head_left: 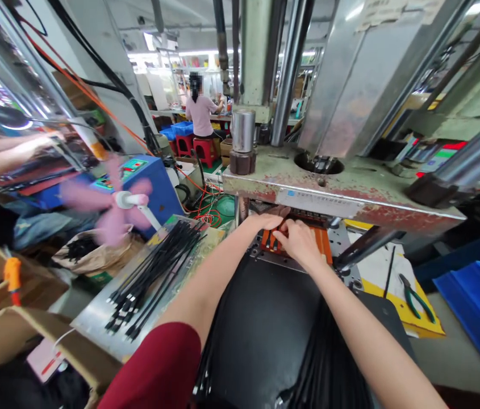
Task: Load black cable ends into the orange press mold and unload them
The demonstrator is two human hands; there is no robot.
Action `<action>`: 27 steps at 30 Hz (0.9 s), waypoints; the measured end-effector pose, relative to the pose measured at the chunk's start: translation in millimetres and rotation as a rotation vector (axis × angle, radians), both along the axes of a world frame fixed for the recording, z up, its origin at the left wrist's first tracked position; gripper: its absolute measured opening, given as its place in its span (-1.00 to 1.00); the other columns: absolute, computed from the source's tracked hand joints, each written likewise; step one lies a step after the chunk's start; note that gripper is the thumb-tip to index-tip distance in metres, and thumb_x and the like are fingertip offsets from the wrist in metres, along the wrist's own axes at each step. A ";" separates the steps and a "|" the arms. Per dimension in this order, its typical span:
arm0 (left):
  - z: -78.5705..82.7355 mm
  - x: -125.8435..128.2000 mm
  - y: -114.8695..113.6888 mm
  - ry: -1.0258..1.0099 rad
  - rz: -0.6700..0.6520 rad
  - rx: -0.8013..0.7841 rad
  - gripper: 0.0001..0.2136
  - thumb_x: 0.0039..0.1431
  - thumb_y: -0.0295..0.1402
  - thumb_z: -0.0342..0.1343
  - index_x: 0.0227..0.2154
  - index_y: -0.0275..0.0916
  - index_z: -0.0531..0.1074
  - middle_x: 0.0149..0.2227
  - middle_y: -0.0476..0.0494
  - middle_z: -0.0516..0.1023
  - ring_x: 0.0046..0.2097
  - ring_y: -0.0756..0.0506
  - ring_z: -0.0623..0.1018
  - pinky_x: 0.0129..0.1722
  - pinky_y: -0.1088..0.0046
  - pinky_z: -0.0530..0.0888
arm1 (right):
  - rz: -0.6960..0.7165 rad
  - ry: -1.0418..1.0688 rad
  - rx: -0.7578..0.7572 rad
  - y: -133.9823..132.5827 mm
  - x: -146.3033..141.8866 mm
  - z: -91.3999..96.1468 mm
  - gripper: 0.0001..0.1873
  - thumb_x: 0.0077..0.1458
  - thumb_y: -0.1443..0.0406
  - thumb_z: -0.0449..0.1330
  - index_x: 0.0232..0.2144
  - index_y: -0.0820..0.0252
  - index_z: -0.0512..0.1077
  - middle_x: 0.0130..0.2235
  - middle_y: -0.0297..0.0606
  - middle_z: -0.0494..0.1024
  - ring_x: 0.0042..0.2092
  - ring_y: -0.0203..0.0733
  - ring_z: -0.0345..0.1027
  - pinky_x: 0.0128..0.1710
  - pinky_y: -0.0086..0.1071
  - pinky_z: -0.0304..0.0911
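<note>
Both hands reach under the press plate (342, 196) to a copper-coloured mould (321, 238). My left hand (270, 219) lies over the mould's back left part with its fingers stretched out. Beside it, my right hand (301, 241) is closed, fingers bent and thumb pressed in; whatever is between its fingertips is hidden. Small black cable connectors (271, 244) sit in the front left of the mould, just by my right thumb. Black cables (327, 358) hang at the right of the black work surface (269, 318), and more run down its left side.
On the left, a metal tray (95, 318) bears a bundle of black cables (154, 272), near a spinning pink fan (124, 199) and cardboard boxes (44, 324). Pliers (414, 298) and a blue bin (478, 318) are at right. A person (201, 111) sits farther back; another person's arm (9, 153) shows left.
</note>
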State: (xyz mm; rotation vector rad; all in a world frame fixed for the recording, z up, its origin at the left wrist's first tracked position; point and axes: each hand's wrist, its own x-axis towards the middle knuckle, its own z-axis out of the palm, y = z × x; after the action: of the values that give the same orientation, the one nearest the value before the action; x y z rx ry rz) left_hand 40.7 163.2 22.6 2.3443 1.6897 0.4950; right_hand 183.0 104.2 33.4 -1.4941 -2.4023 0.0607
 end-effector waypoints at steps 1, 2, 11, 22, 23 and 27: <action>-1.5 -1.2 -4.9 -0.006 0.035 -0.007 -0.59 0.37 -0.27 -0.35 0.04 -0.29 0.32 0.08 -0.21 0.43 0.12 -0.12 0.41 0.12 0.29 0.32 | -0.017 -0.004 0.006 -1.9 9.7 1.2 -0.79 0.14 0.17 0.18 -0.27 0.21 0.39 -0.25 -0.13 0.47 -0.22 -0.04 0.39 -0.26 -0.32 0.17; -4.1 -3.3 -13.7 -0.011 0.071 -0.005 -0.58 0.38 -0.28 -0.38 0.06 -0.30 0.30 0.09 -0.22 0.42 0.13 -0.12 0.40 0.13 0.30 0.32 | -0.041 -0.010 0.013 -4.4 23.2 1.1 -0.79 0.15 0.17 0.16 -0.26 0.20 0.39 -0.26 -0.13 0.48 -0.24 -0.05 0.40 -0.28 -0.32 0.17; -51.4 -39.2 -132.4 0.198 0.337 -0.029 -0.76 0.20 -0.29 0.07 -0.26 -0.43 0.45 -0.12 -0.47 0.45 0.01 -0.36 0.43 -0.06 0.10 0.43 | -0.299 -0.402 -0.293 -56.8 152.9 -68.6 -0.60 0.20 0.04 0.00 -0.46 0.16 0.44 -0.45 -0.05 0.51 -0.34 0.13 0.45 -0.44 -0.23 0.19; -13.7 -60.9 -133.4 0.021 0.185 0.108 -0.79 0.24 -0.32 0.07 -0.13 -0.25 0.49 -0.17 -0.18 0.58 -0.14 -0.12 0.55 -0.09 0.38 0.42 | -0.309 -0.028 -0.061 -74.4 130.6 -43.1 -0.69 0.12 0.21 0.02 -0.13 0.19 0.40 -0.39 -0.17 0.58 -0.34 0.06 0.48 -0.41 -0.25 0.23; -7.1 -56.4 -135.7 -0.070 0.130 0.145 -0.82 0.22 -0.34 0.09 -0.18 -0.24 0.51 -0.19 -0.14 0.59 -0.17 -0.10 0.56 -0.12 0.41 0.42 | -0.303 -0.011 -0.069 -76.3 125.6 -39.7 -0.66 0.10 0.22 0.03 -0.10 0.20 0.40 -0.36 -0.16 0.59 -0.31 0.05 0.48 -0.38 -0.25 0.24; 18.5 -26.9 -142.1 -0.403 -0.069 0.147 -0.88 0.20 -0.36 0.10 -0.33 -0.21 0.54 -0.34 -0.02 0.57 -0.37 0.01 0.50 -0.33 0.52 0.37 | -0.282 0.081 -0.077 -81.7 110.3 -25.6 -0.65 0.08 0.27 0.02 -0.12 0.23 0.43 -0.30 -0.14 0.59 -0.25 0.00 0.48 -0.30 -0.28 0.23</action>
State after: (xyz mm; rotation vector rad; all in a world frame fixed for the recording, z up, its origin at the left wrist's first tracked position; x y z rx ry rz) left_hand 13.8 21.0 41.1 2.1949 1.4222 1.0293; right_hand 293.2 22.5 7.7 -1.8135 -2.1273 0.1494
